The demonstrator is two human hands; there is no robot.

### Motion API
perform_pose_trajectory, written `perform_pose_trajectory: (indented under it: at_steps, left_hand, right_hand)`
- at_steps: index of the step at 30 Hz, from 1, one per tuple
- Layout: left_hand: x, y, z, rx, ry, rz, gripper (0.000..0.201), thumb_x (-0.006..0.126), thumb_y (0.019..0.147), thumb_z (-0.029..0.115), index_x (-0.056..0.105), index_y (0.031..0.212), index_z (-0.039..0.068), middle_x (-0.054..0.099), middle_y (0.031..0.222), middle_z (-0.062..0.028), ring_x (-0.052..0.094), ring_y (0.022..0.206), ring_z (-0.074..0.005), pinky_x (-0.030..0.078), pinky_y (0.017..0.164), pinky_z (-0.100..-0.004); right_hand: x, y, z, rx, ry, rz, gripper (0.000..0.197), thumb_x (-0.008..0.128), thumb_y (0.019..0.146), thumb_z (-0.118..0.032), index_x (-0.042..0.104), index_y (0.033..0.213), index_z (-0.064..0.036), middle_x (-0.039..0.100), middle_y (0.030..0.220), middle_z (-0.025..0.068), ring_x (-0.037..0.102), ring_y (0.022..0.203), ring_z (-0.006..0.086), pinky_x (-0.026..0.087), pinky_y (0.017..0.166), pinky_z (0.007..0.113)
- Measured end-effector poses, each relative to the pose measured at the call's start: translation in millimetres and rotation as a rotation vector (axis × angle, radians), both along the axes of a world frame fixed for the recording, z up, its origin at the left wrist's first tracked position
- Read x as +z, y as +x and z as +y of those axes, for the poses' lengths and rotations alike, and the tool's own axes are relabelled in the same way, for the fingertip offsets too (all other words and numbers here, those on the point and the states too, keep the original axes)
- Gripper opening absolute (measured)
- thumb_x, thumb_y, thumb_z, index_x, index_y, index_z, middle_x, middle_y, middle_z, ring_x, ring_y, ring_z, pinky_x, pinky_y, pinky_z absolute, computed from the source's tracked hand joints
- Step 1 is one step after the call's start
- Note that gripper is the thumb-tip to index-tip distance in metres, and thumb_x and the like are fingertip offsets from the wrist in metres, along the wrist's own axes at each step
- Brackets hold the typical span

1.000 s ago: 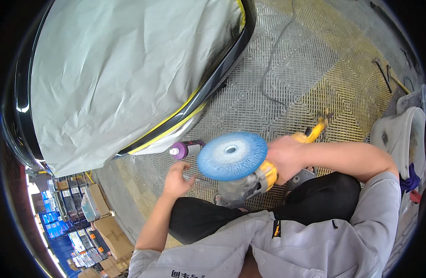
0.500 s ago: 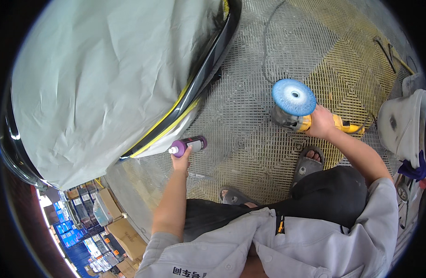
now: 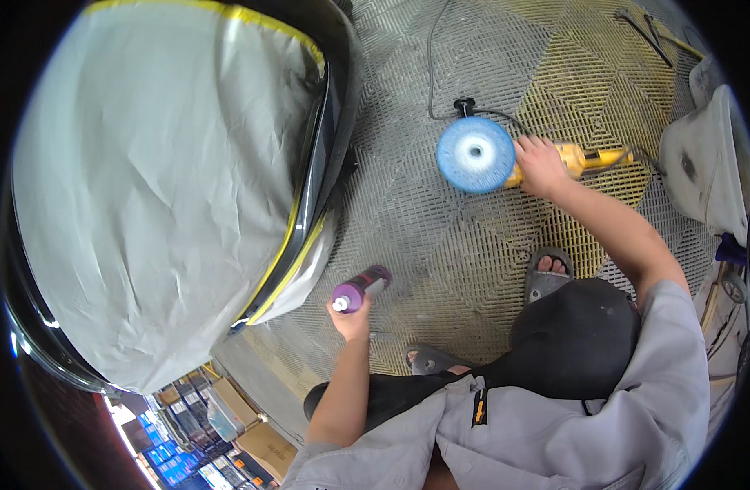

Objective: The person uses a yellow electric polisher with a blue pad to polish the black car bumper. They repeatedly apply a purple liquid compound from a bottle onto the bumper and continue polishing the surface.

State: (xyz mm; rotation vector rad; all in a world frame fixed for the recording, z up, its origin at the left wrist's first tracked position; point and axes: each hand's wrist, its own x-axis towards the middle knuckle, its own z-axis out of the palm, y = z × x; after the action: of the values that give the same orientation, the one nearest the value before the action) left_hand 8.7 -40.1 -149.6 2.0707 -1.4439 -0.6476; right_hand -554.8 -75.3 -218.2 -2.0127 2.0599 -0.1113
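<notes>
My left hand is wrapped round a purple squeeze bottle with a white cap. The bottle is tilted, its cap end toward me at the lower left. Out to the right, my right hand grips a yellow polisher by its body. A round blue-and-white pad on the polisher faces up, with a hole at its centre. The pad hides most of the machine's head. A black knob-like part shows just beyond the pad. Both tools are held above the floor.
At the left stands a car panel under grey masking paper, edged with yellow tape and black trim. A white bucket is at the right. A dark cord runs over the grid floor. Cardboard boxes are at lower left.
The view has shifted. The polisher has swung left in the picture and its pad shows more squarely. The bottle has come nearer to me and turned, its cap now lower. Both grips stay the same.
</notes>
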Motion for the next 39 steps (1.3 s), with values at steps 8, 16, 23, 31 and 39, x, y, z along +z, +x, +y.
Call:
perform_pose_trajectory:
  at_steps: [8, 16, 23, 31, 39]
  left_hand:
    - [44.5, -94.0, 27.1, -0.421, 0.061, -0.08, 0.082, 0.102, 0.069, 0.023, 0.06, 0.137, 0.004, 0.069, 0.125, -0.0125, 0.069, 0.114, -0.0263, 0.055, 0.103, -0.0406]
    - [67.2, -175.5, 2.1, -0.528, 0.049, 0.15, 0.085, 0.102, 0.069, 0.019, 0.057, 0.139, 0.001, 0.068, 0.129, -0.0123, 0.067, 0.115, -0.0244, 0.054, 0.103, -0.0396]
    - [82.8, -220.4, -26.6, -0.631, 0.037, 0.213, 0.086, 0.101, 0.071, 0.019, 0.053, 0.14, 0.0, 0.067, 0.131, -0.0145, 0.067, 0.119, -0.0254, 0.054, 0.107, -0.0404]
    - [40.3, -249.0, -52.7, -0.649, 0.185, 0.007, 0.085, 0.101, 0.07, 0.028, 0.058, 0.139, 0.003, 0.069, 0.128, -0.017, 0.07, 0.118, -0.033, 0.057, 0.103, -0.0426]
    - [26.6, -227.9, -62.9, -0.795, 0.09, 0.063, 0.093, 0.1, 0.073, 0.03, 0.048, 0.146, 0.007, 0.069, 0.13, -0.0187, 0.072, 0.117, -0.0374, 0.058, 0.101, -0.0459]
  right_hand:
    - [-26.3, -85.0, -106.2, -0.17, -0.27, 0.279, 0.05, 0.068, 0.094, -0.016, 0.06, 0.144, -0.017, 0.063, 0.144, 0.0074, 0.058, 0.138, 0.0294, 0.043, 0.119, 0.05]
    - [-13.7, -93.1, -76.8, -0.607, -0.679, -0.29, 0.05, 0.071, 0.088, -0.006, 0.064, 0.137, -0.0086, 0.067, 0.134, 0.0138, 0.064, 0.126, 0.0365, 0.052, 0.107, 0.048]
    - [-17.3, 22.8, 72.5, -0.6, -0.362, -0.913, 0.03, 0.069, 0.089, 0.001, 0.068, 0.119, -0.001, 0.068, 0.114, 0.016, 0.068, 0.105, 0.0325, 0.055, 0.095, 0.041]
    - [-53.1, 87.1, 204.6, 0.044, -0.091, -0.872, 0.019, 0.073, 0.089, -0.01, 0.07, 0.107, -0.0109, 0.07, 0.102, 0.0082, 0.067, 0.096, 0.0347, 0.053, 0.089, 0.043]
    - [-313.2, 209.3, 360.8, 0.09, 0.089, -2.79, 0.025, 0.066, 0.091, -0.031, 0.073, 0.112, -0.0189, 0.067, 0.1, 0.003, 0.066, 0.096, 0.0289, 0.049, 0.093, 0.045]
